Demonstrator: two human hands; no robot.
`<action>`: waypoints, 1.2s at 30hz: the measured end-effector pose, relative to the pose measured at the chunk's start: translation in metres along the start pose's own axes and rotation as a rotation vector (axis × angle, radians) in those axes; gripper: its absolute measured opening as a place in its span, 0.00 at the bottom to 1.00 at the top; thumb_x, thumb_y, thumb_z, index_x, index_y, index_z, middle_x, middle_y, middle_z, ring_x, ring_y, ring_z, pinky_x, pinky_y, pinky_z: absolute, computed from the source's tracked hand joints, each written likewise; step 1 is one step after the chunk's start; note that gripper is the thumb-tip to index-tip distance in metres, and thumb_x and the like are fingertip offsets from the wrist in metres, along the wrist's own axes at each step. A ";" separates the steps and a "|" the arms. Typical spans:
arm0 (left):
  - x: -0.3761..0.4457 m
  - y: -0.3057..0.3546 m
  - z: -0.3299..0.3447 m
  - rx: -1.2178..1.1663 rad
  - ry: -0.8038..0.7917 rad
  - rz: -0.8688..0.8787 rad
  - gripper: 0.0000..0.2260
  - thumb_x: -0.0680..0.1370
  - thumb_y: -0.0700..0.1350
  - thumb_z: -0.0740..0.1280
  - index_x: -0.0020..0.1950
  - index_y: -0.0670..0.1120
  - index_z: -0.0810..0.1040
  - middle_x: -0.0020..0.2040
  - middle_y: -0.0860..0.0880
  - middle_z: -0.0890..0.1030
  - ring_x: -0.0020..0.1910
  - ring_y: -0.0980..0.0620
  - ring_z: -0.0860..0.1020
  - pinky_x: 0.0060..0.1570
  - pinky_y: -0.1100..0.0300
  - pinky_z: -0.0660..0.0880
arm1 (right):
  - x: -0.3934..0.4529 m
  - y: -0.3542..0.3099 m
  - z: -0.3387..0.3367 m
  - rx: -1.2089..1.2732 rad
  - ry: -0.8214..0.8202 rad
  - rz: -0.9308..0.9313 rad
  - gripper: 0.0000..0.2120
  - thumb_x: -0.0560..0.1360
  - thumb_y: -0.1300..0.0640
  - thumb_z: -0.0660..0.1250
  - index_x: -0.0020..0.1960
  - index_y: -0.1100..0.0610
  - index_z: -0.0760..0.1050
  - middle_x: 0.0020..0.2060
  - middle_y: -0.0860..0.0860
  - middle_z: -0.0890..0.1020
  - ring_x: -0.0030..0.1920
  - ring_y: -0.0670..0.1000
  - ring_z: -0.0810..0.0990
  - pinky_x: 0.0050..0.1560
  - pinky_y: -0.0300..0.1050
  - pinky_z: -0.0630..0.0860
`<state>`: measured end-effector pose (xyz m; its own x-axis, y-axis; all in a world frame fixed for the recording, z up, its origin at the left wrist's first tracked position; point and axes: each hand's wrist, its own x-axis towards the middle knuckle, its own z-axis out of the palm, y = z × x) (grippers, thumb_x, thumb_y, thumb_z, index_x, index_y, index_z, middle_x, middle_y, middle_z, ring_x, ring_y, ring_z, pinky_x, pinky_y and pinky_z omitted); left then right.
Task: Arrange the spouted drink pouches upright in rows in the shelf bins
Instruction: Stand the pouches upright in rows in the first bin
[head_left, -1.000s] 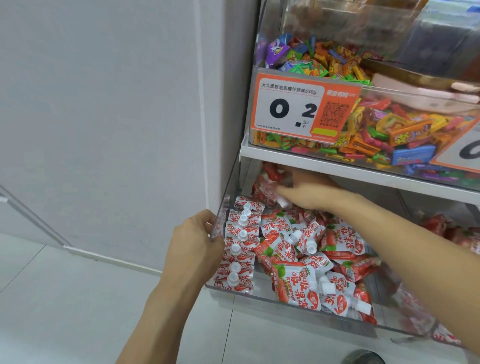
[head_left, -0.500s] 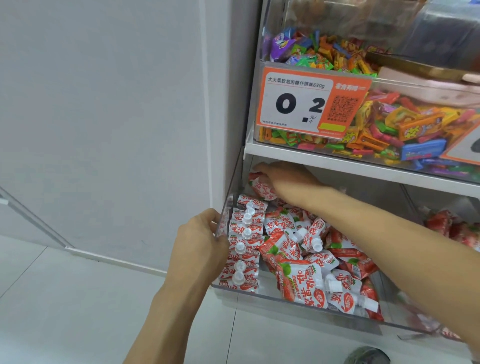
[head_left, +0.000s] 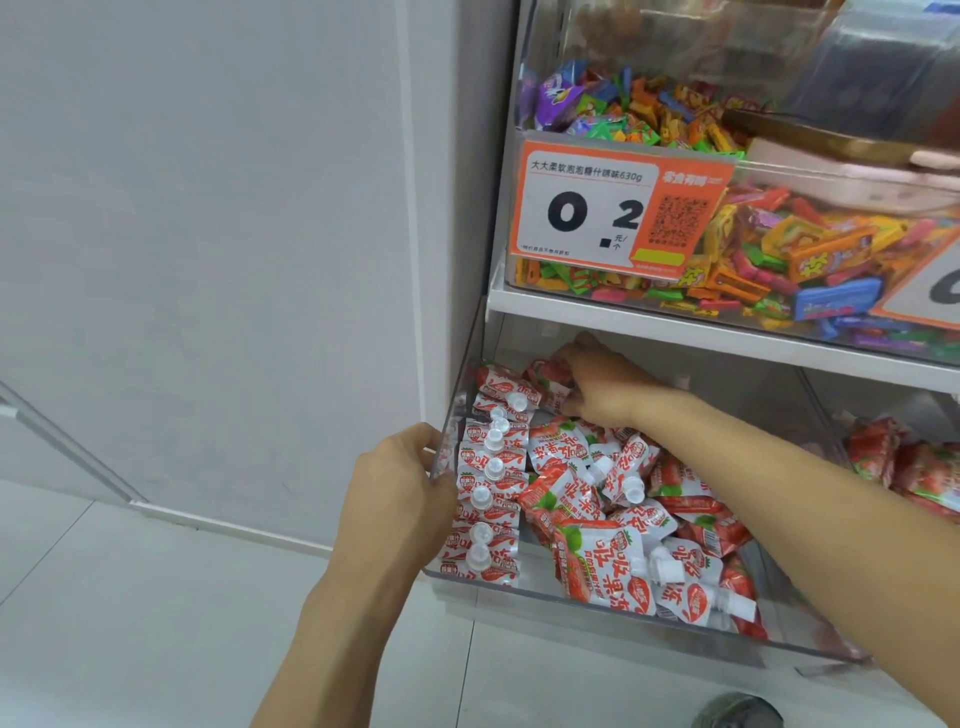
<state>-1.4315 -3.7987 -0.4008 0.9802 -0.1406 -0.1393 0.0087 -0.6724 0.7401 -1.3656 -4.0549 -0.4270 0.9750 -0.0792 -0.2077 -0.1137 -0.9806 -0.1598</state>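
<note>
Landmark: clear acrylic shelf bin (head_left: 597, 610), bottom tier, below the white shelf board (head_left: 675, 327).
Done: one row of strawberry spouted pouches (head_left: 488, 499) stands upright along the bin's left wall, white caps up, running from the front lip toward the back.
Row end: the rearmost pouch (head_left: 501, 387) of that row leans slightly — it appears not fully squared up.
Left to do: the loose pouch pile (head_left: 623, 519) fills the middle and right of the bin, pouches lying flat or tilted, spouts pointing several ways; no second row is formed.
Progress estimate: early stage — roughly one row finished, most of the bin unsorted.
Right hand (head_left: 602, 384): reaches to the back of the bin, just right of the row's rear end; fingers curled down onto a red pouch (head_left: 550, 374) there, apparently pinching it, though the fingertips are partly hidden.
Left hand (head_left: 400, 493): outside the bin's left wall near the front corner; fingers curled over the wall edge, gripping it to steady the bin.
Neighbouring bin (head_left: 914, 467): right of the landmark bin, more red pouches lying in a heap — judged also still to arrange.
Upper tier: assorted wrapped candy (head_left: 753, 270) behind an orange price tag (head_left: 618, 208), not part of the task.
</note>
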 end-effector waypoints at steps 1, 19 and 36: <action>-0.001 0.000 0.000 -0.006 -0.002 -0.001 0.04 0.78 0.44 0.65 0.48 0.54 0.74 0.42 0.54 0.79 0.35 0.55 0.76 0.27 0.69 0.67 | 0.000 0.000 0.001 -0.032 0.020 0.001 0.28 0.75 0.53 0.73 0.71 0.57 0.69 0.63 0.56 0.71 0.61 0.57 0.75 0.59 0.45 0.73; -0.001 0.000 0.002 -0.010 0.012 -0.003 0.07 0.78 0.43 0.65 0.54 0.51 0.78 0.46 0.51 0.82 0.38 0.52 0.78 0.28 0.68 0.67 | -0.003 -0.039 0.001 0.189 0.416 -0.333 0.09 0.76 0.54 0.68 0.55 0.53 0.80 0.52 0.51 0.82 0.53 0.55 0.81 0.52 0.44 0.75; 0.000 0.001 0.001 0.008 0.016 -0.008 0.06 0.77 0.42 0.65 0.52 0.51 0.78 0.43 0.51 0.82 0.38 0.52 0.79 0.29 0.68 0.68 | 0.006 -0.023 -0.006 -0.053 0.041 -0.590 0.08 0.75 0.59 0.70 0.51 0.48 0.77 0.60 0.50 0.71 0.60 0.55 0.68 0.58 0.56 0.72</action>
<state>-1.4317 -3.8002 -0.4006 0.9831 -0.1236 -0.1351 0.0155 -0.6790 0.7340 -1.3554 -4.0337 -0.4184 0.8770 0.4767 -0.0610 0.4589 -0.8683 -0.1884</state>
